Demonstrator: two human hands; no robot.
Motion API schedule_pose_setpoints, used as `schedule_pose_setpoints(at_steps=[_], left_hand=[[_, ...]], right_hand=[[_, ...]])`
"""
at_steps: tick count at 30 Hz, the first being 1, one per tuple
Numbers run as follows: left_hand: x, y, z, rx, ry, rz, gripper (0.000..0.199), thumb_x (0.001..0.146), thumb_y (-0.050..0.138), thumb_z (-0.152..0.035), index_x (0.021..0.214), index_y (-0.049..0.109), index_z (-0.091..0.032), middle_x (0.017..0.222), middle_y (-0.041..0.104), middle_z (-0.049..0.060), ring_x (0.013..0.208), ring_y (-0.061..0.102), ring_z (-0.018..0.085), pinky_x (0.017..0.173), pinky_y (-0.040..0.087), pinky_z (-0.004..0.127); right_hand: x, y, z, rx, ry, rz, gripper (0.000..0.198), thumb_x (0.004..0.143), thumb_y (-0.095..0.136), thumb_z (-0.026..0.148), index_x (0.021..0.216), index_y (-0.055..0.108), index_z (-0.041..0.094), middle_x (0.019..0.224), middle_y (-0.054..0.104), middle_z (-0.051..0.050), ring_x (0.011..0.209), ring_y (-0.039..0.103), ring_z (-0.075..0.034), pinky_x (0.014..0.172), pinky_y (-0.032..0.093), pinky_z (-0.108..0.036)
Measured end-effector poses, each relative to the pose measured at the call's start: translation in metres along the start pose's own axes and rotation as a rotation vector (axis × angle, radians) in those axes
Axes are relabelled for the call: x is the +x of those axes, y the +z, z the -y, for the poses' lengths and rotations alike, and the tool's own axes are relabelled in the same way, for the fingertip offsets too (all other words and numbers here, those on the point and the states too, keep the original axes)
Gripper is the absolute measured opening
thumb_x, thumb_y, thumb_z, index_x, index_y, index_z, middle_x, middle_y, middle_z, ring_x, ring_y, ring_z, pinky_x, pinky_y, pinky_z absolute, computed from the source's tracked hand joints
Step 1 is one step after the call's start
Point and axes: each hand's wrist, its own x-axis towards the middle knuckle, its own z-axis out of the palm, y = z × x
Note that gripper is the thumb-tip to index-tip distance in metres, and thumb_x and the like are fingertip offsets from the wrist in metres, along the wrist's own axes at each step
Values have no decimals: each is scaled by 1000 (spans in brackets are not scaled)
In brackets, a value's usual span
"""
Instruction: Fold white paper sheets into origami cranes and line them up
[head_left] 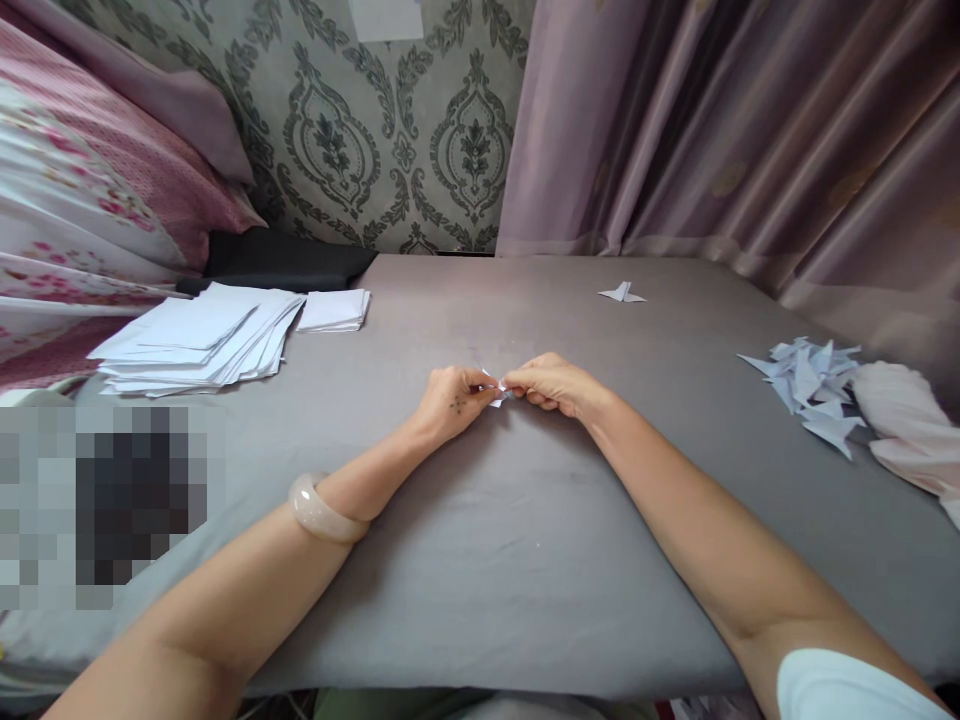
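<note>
A small folded white paper [496,402] is held between my two hands above the middle of the grey cloth surface [480,560]. My left hand [452,400] pinches it from the left with thumb and forefinger. From the right, my right hand [553,385] grips the other end, with its lower fingers curled in. The fingers cover most of the paper, so its exact shape is hidden. Farther back to the right lies a single folded paper crane [622,293].
Stacked white sheets [195,340] and a smaller paper pile [334,310] lie at the left, before a black item [285,258]. At the right is a heap of folded paper cranes [810,380] beside a pale cloth [904,415]. Curtains [637,130] and a patterned wall [397,130] stand behind.
</note>
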Motion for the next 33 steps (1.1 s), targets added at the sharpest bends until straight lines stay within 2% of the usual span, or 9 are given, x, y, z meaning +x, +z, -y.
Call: schedule_pose_setpoints(at_steps=[5, 10, 12, 14, 16, 18, 21, 25, 33], left_hand=[[0, 0, -3, -33, -30, -10, 25, 79, 57, -29, 83, 77, -15, 66, 69, 3, 62, 57, 13, 58, 40, 19], [1, 1, -4, -48, -93, -23, 24, 77, 57, -28, 81, 78, -15, 64, 69, 3, 61, 56, 13, 56, 40, 19], [1, 1, -5, -67, -121, -29, 25, 77, 57, -28, 82, 78, -15, 65, 69, 3, 61, 57, 13, 55, 39, 19], [1, 0, -5, -82, -139, -30, 25, 76, 58, -29, 82, 78, -15, 67, 70, 4, 63, 58, 14, 56, 40, 19], [1, 0, -5, -79, -144, -33, 25, 76, 58, -29, 82, 78, -16, 68, 71, 4, 64, 59, 14, 57, 41, 19], [0, 0, -6, -70, -135, -36, 25, 77, 57, -30, 83, 78, -16, 68, 71, 4, 65, 60, 14, 58, 42, 19], [-1, 0, -8, -53, -107, -36, 26, 79, 56, -30, 83, 78, -16, 68, 71, 4, 64, 59, 14, 58, 41, 19], [-2, 0, -10, -22, -90, -55, 26, 79, 56, -30, 80, 77, -16, 65, 70, 4, 59, 56, 13, 54, 39, 19], [-2, 0, -10, 13, -80, -56, 23, 80, 57, -28, 79, 77, -16, 65, 70, 3, 58, 55, 12, 56, 39, 21]], right_hand=[[4, -2, 0, 34, 35, 26, 20, 67, 67, 19, 55, 52, 15, 51, 47, 4, 38, 29, -2, 32, 13, -18], [8, -8, -5, 21, 26, 22, 19, 69, 68, 22, 58, 54, 15, 55, 49, 3, 40, 31, -3, 34, 14, -19], [6, -13, -7, -1, -44, -10, 16, 72, 67, 25, 64, 57, 15, 54, 47, 4, 41, 31, -3, 36, 16, -19], [3, -18, -8, -51, -181, -12, 13, 73, 68, 28, 79, 65, 16, 60, 52, 3, 45, 35, -4, 39, 24, -19], [0, -22, -8, -128, -331, 37, 29, 71, 71, 29, 97, 69, 18, 76, 61, 1, 52, 44, -5, 48, 35, -19], [-1, -22, -8, -208, -432, 101, 41, 68, 74, 30, 107, 68, 19, 91, 65, -2, 62, 52, -7, 59, 41, -20], [1, -19, -9, -289, -504, 137, 34, 70, 70, 32, 100, 71, 16, 89, 68, -3, 67, 55, -10, 63, 42, -22], [5, -15, -10, -355, -546, 62, 22, 74, 66, 34, 85, 73, 16, 75, 66, -1, 63, 53, -9, 58, 38, -21], [6, -15, -10, -429, -655, 15, 14, 76, 63, 28, 80, 71, 18, 78, 65, 0, 65, 53, -10, 63, 38, -21]])
